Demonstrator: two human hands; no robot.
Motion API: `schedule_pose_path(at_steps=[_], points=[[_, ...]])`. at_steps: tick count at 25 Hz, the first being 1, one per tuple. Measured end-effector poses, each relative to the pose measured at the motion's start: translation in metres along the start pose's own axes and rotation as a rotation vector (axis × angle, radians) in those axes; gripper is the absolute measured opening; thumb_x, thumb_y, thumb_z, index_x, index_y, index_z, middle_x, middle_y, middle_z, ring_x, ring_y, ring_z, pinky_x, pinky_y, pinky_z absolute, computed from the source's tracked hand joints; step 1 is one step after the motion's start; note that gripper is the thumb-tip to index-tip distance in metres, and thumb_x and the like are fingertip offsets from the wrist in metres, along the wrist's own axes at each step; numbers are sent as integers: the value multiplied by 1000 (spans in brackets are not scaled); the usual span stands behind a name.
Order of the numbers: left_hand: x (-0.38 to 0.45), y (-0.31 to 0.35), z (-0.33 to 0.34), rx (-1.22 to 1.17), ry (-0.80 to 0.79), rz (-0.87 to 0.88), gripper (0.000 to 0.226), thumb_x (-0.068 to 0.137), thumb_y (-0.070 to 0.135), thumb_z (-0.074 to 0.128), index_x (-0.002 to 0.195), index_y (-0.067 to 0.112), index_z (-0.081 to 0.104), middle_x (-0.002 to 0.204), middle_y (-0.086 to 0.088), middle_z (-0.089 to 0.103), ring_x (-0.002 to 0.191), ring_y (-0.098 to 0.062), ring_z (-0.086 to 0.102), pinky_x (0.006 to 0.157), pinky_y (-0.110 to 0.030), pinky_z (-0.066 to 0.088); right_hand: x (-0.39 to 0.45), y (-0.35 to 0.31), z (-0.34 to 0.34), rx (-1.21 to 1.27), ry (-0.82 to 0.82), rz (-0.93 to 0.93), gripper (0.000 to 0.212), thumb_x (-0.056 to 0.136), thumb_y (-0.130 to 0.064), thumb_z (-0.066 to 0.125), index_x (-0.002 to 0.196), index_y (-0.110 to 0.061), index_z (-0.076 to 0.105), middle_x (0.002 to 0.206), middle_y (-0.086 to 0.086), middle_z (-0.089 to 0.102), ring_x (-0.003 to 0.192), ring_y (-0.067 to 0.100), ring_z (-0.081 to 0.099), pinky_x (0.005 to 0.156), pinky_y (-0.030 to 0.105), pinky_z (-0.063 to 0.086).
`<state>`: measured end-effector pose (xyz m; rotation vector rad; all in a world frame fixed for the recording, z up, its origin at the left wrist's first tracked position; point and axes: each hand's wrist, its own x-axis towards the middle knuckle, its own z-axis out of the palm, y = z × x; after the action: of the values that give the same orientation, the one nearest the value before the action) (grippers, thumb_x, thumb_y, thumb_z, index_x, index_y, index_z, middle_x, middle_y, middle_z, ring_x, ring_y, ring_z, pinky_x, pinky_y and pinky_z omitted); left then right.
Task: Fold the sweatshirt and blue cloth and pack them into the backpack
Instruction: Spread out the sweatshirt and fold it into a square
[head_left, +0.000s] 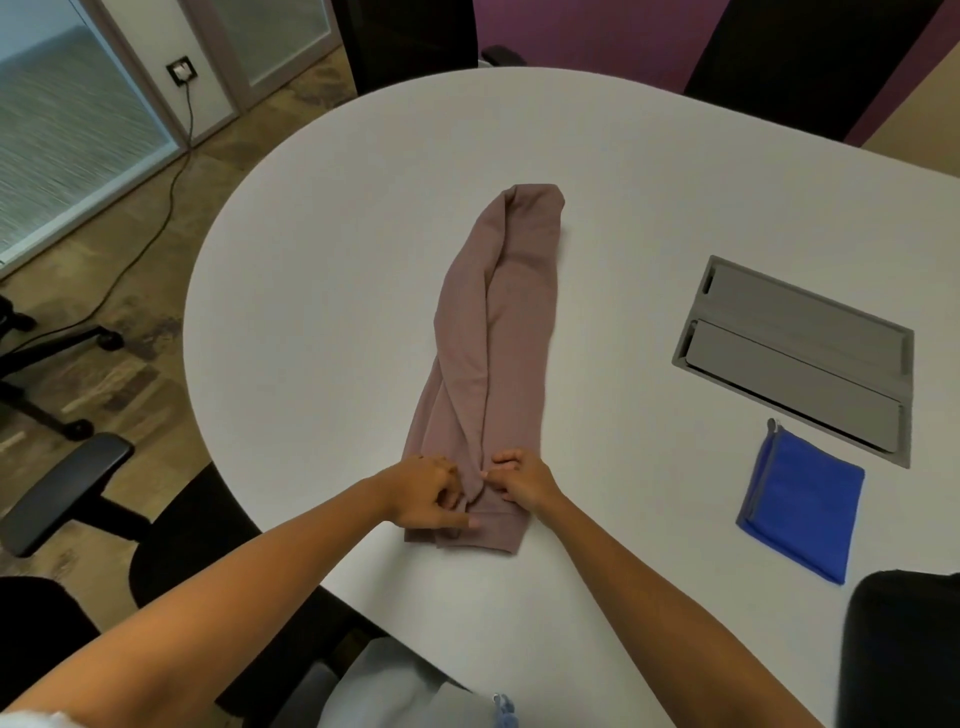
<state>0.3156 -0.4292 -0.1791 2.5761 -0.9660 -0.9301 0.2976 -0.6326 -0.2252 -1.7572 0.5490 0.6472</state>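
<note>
Sweatshirt (488, 358): I see it folded into a long strip down the middle of the table (322, 270), hem nearest me.
Left hand (428, 493): pinching the hem's left side.
Right hand (522, 480): fingers curled, pinching the hem's right side.
Cloth (802, 506): blue, folded, well right.
Advice: I'd lift both corners level and fold away evenly.

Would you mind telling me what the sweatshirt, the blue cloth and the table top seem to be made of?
The sweatshirt looks like soft matte knit, probably cotton fleece: it folds in thick rounded rolls. The blue cloth seems a thin smooth woven or microfibre fabric with a zip along one edge. The table looks like pale matte laminate, though I cannot be sure.
</note>
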Motion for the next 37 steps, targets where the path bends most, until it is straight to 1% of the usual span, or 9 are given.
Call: schedule_pose_path(at_steps=[4, 6, 8, 11, 18, 24, 28, 32, 37], points=[[16, -9, -7, -344, 121, -181, 34, 93, 51, 55, 80, 20, 57, 73, 1, 63, 67, -17, 57, 72, -37, 55, 12, 1, -9, -73, -18, -28, 21, 86, -18, 71, 105, -16, 64, 84, 2, 70, 77, 16, 68, 79, 32, 58], [28, -18, -14, -381, 190, -234, 19, 91, 40, 58, 88, 21, 58, 81, 0, 66, 74, -20, 63, 78, -45, 58, 21, -3, -17, -116, -2, -65, 20, 87, -16, 70, 106, -13, 67, 84, 3, 71, 73, 15, 68, 83, 33, 58], [44, -22, -23, -421, 297, -287, 16, 91, 34, 60, 97, 20, 57, 92, 1, 66, 80, -18, 64, 79, -40, 58, 32, -10, -30, -146, 25, -102, 22, 87, -14, 69, 109, -9, 68, 81, 3, 71, 73, 15, 69, 84, 32, 58], [71, -24, -42, -535, 506, -445, 29, 91, 28, 65, 112, 15, 51, 102, -1, 57, 81, -13, 57, 69, -21, 48, 54, -29, -54, -166, 54, -149, 23, 89, -13, 66, 111, -8, 69, 80, 2, 71, 75, 16, 69, 83, 28, 57], [140, -62, -88, -1188, 561, -830, 80, 85, 42, 74, 144, 7, 33, 140, -14, 47, 118, -33, 54, 99, -44, 51, 125, -89, -111, -215, 171, -240, 19, 90, -15, 65, 109, -14, 69, 96, 6, 71, 89, 19, 68, 78, 22, 52], [176, -91, -145, -1732, 577, -749, 76, 68, 48, 86, 128, 10, 57, 124, -4, 61, 107, -25, 60, 97, -42, 50, 176, -111, -129, -195, 214, -251, 17, 91, -17, 64, 106, -14, 72, 98, 5, 72, 94, 20, 68, 90, 27, 52], [185, -96, -171, -1935, 430, -397, 47, 85, 37, 75, 122, 10, 65, 120, -12, 71, 108, -25, 68, 94, -41, 56, 192, -117, -130, -143, 277, -302, 15, 92, -23, 64, 99, -12, 72, 94, 4, 73, 88, 18, 68, 81, 22, 51], [202, -91, -174, -1852, 367, -308, 68, 76, 32, 85, 133, 9, 56, 136, -15, 60, 119, -30, 63, 101, -48, 52, 199, -138, -139, -36, 351, -364, 28, 98, -33, 59, 92, -8, 70, 81, 2, 72, 75, 15, 67, 77, 29, 54], [223, -53, -173, -1591, 237, -246, 57, 84, 3, 75, 134, 21, 55, 123, -7, 65, 109, -24, 68, 95, -45, 56, 217, -196, -157, 160, 296, -204, 47, 96, -55, 49, 109, -12, 63, 92, 1, 69, 78, 15, 66, 75, 32, 58]])
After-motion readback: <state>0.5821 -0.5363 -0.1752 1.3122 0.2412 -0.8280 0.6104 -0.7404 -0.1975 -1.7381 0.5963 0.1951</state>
